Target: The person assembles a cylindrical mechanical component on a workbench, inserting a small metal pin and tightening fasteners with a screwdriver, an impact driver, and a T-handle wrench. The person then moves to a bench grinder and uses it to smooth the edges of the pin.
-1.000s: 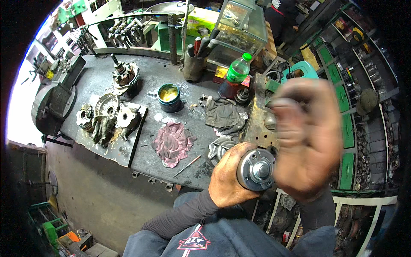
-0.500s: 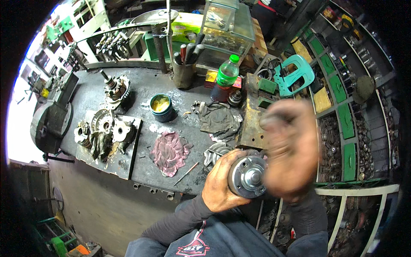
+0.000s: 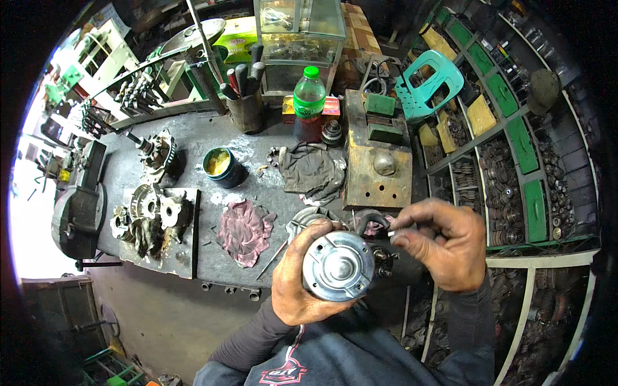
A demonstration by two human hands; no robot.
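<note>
My left hand (image 3: 299, 276) is wrapped round the side of a starter motor (image 3: 340, 267), whose round silver end cover faces up at me. The cover has a domed middle, ribs and small holes near its rim. At the motor's right side, dark terminals (image 3: 384, 262) stick out, and a thick black bent lead (image 3: 373, 220) shows behind it. To the right of the motor, apart from its cover, my right hand (image 3: 447, 241) pinches a small pale piece (image 3: 391, 236) between thumb and forefinger. Its kind is too small to tell.
Rags, a pink cloth (image 3: 246, 233) and a dark one (image 3: 311, 168), lie on the bench beyond. A grease tub (image 3: 222, 168), bottle (image 3: 309, 106) and tool holder (image 3: 246, 114) stand farther back. Metal parts sit on a board (image 3: 187, 244) at left; a rusty metal block (image 3: 376, 183) stands right.
My right hand, blurred over the motor's right edge before, is now clear of it, pinching a small piece. The motor has turned so its cover faces me more squarely. The view has shifted right.
</note>
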